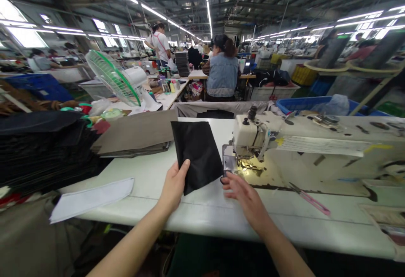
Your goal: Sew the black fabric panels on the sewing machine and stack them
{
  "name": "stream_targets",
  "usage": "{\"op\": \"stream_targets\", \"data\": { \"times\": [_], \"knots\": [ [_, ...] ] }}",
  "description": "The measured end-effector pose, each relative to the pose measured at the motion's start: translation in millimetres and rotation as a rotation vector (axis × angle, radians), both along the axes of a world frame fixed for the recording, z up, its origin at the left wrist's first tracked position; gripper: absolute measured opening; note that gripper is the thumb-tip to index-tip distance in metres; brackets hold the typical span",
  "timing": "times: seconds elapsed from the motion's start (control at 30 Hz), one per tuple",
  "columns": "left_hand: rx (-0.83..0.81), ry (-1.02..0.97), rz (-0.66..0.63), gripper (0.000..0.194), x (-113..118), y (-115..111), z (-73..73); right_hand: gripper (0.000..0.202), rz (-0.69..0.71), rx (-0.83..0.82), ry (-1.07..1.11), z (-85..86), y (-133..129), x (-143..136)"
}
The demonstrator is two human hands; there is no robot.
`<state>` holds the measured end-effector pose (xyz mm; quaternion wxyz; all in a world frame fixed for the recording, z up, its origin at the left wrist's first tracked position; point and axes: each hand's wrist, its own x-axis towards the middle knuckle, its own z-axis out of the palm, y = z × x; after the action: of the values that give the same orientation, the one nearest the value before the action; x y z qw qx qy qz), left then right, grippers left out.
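Observation:
My left hand (176,184) grips a folded black fabric piece (199,152) by its left lower edge, thumb on top and the other fingers underneath. The piece is tilted up over the pale table, left of the sewing machine (253,135). By the fabric's lower right corner is my right hand (242,194), fingers apart and bent. A small dark rounded thing at its fingertips is too unclear to name. The lit needle area of the machine lies just beyond this hand. Pink-handled scissors (311,201) rest to its right.
A white strip (91,199) lies on the table (142,205) at left. Behind it are stacked grey-brown panels (136,133) and a pile of black fabric (44,146). Further back stand a fan (117,78), a blue crate (311,103) and a seated co-worker (223,72).

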<state>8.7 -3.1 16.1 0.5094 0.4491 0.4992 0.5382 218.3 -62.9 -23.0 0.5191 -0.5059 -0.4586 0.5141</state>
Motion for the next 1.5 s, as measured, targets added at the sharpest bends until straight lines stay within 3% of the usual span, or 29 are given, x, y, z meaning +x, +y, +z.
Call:
{"op": "stream_targets", "data": {
  "times": [0.1,0.23,0.33,0.43,0.53,0.67,0.8,0.9,0.97,1.03,1.17,1.27,1.4,1.5],
  "knots": [
    [-0.034,-0.038,-0.024,0.059,9,-5,-6.8,0.061,-0.022,-0.098,0.137,6.8,10,-12],
    [-0.029,0.021,-0.018,0.057,13,-9,-12.8,0.056,-0.074,-0.137,0.105,10.3,18,-14],
    [0.007,0.145,0.052,0.054,13,-11,-11.7,0.055,-0.077,-0.163,0.212,13.4,14,-17],
    [-0.002,0.187,0.033,0.052,11,-9,-8.4,0.055,-0.030,-0.222,0.376,14.8,9,-17],
    [-0.003,0.192,-0.024,0.044,10,2,-6.2,0.056,0.020,-0.197,0.236,9.7,9,-5],
    [-0.046,0.203,-0.066,0.041,15,47,-0.4,0.061,-0.069,-0.074,-0.132,-6.4,15,20],
    [-0.003,0.217,-0.064,0.047,35,125,20.6,0.058,-0.135,-0.030,-0.195,-22.1,13,24],
    [0.046,0.272,-0.139,0.052,50,173,36.8,0.059,-0.213,0.002,-0.206,-28.7,9,16],
    [0.076,0.358,-0.183,0.049,55,186,39.6,0.060,-0.215,0.008,-0.209,-30.4,9,13],
    [0.115,0.486,-0.205,0.043,53,181,36.0,0.060,-0.204,0.010,-0.202,-30.6,9,14],
    [0.235,0.832,-0.199,0.021,20,145,31.9,0.059,-0.184,0.019,-0.228,-28.7,6,17],
    [0.292,1.111,-0.126,0.023,-27,123,46.2,0.059,-0.194,0.016,-0.265,-26.4,2,18],
    [0.265,1.415,-0.061,0.029,-81,118,69.4,0.059,-0.196,0.012,-0.326,-24.7,-1,19],
    [0.257,1.554,-0.103,0.027,-95,124,71.5,0.063,-0.189,0.007,-0.348,-24.2,-1,20]
  ]
}}
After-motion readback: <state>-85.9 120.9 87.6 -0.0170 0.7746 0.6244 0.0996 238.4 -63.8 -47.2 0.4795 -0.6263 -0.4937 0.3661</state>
